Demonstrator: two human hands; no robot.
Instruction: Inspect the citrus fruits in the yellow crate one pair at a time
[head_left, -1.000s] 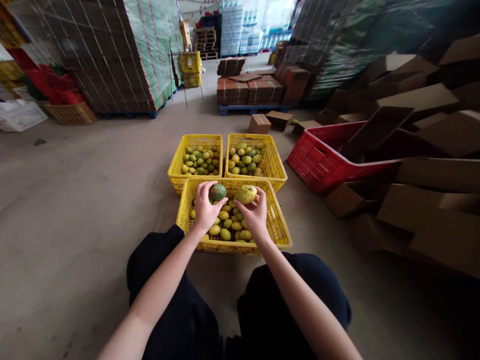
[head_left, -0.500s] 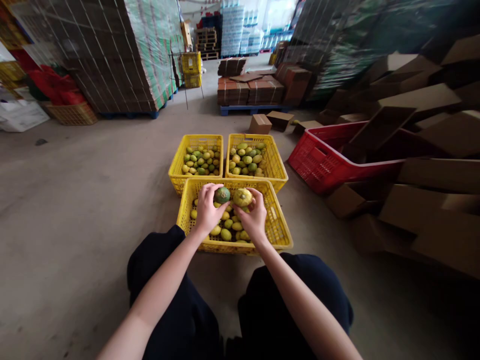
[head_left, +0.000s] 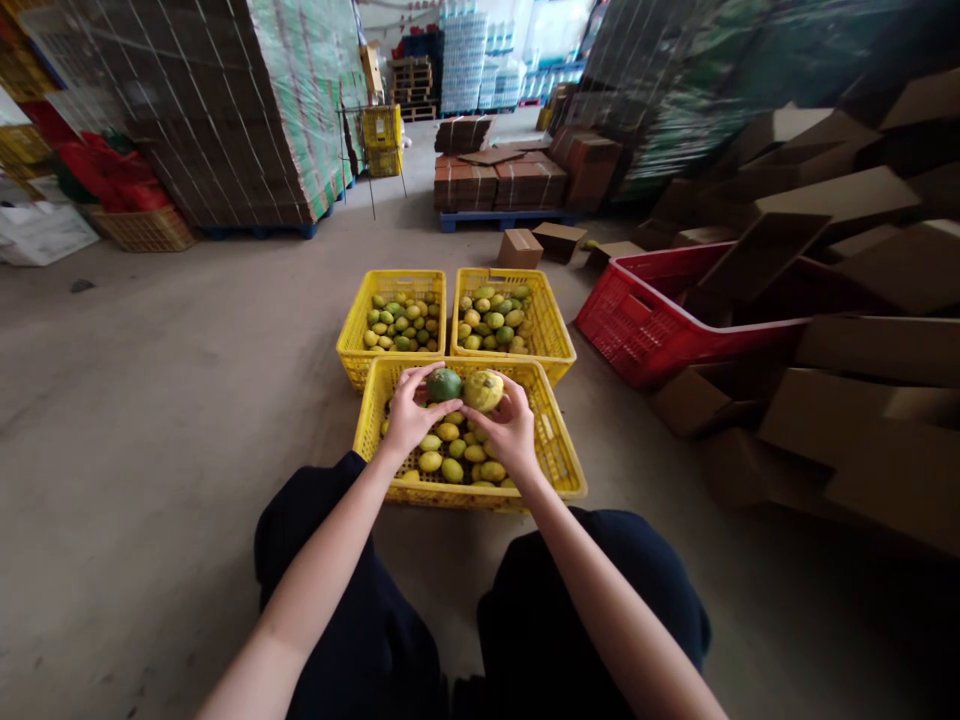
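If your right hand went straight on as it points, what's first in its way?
The right hand, holding a yellow fruit, would likely meet the green fruit in the left hand first; depth there is hard to judge.

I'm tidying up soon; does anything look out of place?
Yes: on the right, cardboard boxes lie jumbled beside the red crate, one tilted into it. Farther ahead, a small yellowish thing, too small to identify, lies among boxes on the floor, away from the yellow crates.

Fruit (head_left: 452, 471) lies in three crates (head_left: 480, 491) — two side by side, behind the nearest.
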